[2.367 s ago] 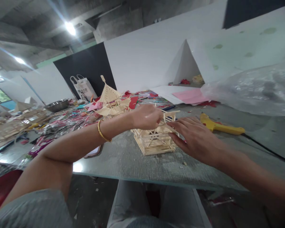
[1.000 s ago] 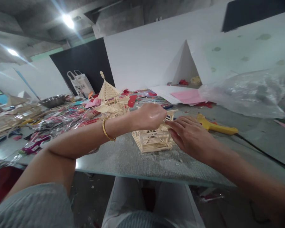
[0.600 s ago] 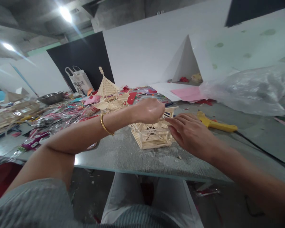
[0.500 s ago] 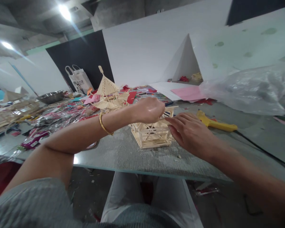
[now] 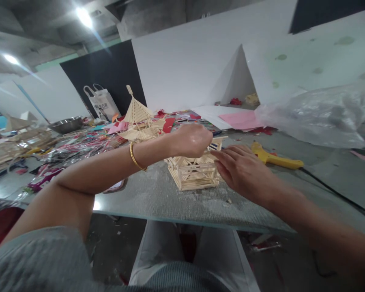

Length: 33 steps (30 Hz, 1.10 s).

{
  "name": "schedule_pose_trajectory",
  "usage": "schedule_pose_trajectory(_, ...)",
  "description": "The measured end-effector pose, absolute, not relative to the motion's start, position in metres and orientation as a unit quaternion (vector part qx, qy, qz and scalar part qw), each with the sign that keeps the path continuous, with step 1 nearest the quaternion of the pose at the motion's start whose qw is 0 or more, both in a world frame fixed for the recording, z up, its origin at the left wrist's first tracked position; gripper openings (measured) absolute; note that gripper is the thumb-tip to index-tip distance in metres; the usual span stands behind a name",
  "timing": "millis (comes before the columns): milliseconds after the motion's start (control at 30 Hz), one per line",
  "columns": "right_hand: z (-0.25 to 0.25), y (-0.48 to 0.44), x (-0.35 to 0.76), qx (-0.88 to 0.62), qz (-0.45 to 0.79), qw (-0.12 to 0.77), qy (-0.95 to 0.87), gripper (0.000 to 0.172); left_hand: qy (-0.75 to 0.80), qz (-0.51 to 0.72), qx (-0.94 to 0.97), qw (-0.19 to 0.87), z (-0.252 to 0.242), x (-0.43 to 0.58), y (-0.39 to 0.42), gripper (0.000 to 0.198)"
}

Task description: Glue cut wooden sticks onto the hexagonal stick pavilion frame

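A small house-like model of pale wooden sticks (image 5: 199,187) stands on the table in front of me, with an open railed frame. Bent over its top from the left, my left hand (image 5: 191,141) is closed, its fingertips hidden behind its own back. My right hand (image 5: 241,168) is at the model's right side, fingers held together and tips against the upper frame, the thumb tucked below. Both hands' fingertips come close together over the model. Behind my left forearm rises a pointed stick tower (image 5: 137,113) with a tiered roof.
A yellow glue gun (image 5: 280,161) with a black cord lies right of my right hand. Clear plastic sheeting (image 5: 319,115) and pink paper (image 5: 241,120) are further back. Packaged materials (image 5: 76,148), a metal bowl (image 5: 66,124) and a white bag (image 5: 102,103) are at left.
Almost nothing differs. My left hand has shifted very slightly to the right over the model; my right hand stays at its side.
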State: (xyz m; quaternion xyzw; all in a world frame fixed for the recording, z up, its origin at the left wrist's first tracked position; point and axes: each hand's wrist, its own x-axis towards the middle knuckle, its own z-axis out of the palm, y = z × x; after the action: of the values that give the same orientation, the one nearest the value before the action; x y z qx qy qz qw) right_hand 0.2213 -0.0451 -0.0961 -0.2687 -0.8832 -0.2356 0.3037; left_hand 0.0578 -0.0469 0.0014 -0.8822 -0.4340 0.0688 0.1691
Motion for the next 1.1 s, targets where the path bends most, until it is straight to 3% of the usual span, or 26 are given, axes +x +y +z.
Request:
schedule_pose_trajectory(733,-0.0945,-0.0456,0.2225,-0.255,-0.268,0.303,-0.878,0.026,-0.418,0.061,-0.897,0.134,0.0052,0.0582,-0.0414,0.016)
schedule_pose_trajectory(1100,-0.0938,-0.0473,0.2214,-0.261,-0.261,0.290,-0.883,0.028,-0.431,0.051,-0.892,0.128,0.0012,0.0525,-0.0399,0.025)
